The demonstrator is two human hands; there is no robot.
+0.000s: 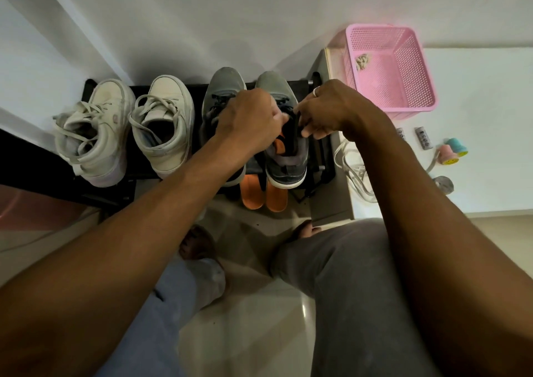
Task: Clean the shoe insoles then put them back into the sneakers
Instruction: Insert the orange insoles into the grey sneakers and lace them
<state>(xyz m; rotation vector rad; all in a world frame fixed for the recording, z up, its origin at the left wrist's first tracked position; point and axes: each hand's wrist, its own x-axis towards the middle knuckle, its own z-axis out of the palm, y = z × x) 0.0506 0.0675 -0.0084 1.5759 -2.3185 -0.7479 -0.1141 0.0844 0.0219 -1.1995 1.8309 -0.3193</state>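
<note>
Forearms (pixel 144 232), left hand (pixel 251 119) gripping grey sneaker (pixel 285 171), right hand (pixel 326 111) fingers pinching dark insole (pixel 295 134)

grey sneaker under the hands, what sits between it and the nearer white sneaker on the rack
The other grey sneaker stands there, partly covered by the left hand, as the head view shows.

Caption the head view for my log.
Left hand and right hand pinch a dark insole in a grey sneaker on the rack.

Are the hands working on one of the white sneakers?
No, both the left hand and the right hand are at the opening of the rightmost grey sneaker.
</note>
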